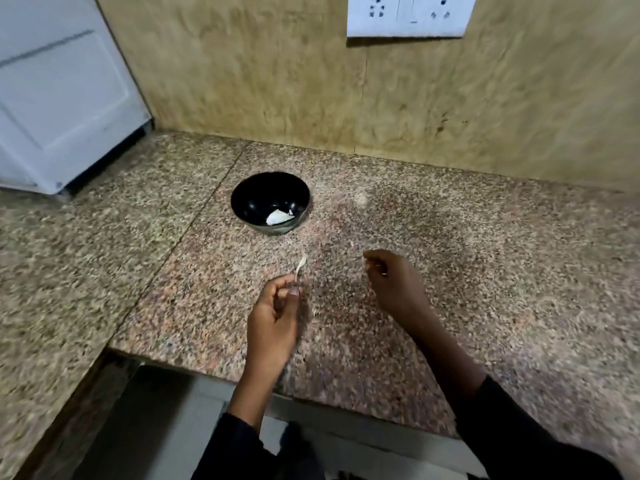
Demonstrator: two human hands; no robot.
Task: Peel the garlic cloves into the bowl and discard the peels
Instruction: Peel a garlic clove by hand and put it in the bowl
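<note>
Fingers (292,287) of the left hand (273,317) pinch a peel strip (300,266), likely for discarding; right hand (394,282) fingers curl, contents unclear; bowl (242,188) beyond.

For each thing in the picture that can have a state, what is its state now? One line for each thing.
Bowl: upright on the counter, with some white pieces inside.
Peel: a thin pale strip, pinched in the left hand, above the counter.
Left hand: fingers curled, pinching the peel.
Right hand: fingers curled; something small and pale at the fingertips, too blurred to name.
Counter: bare granite around the bowl.
</note>
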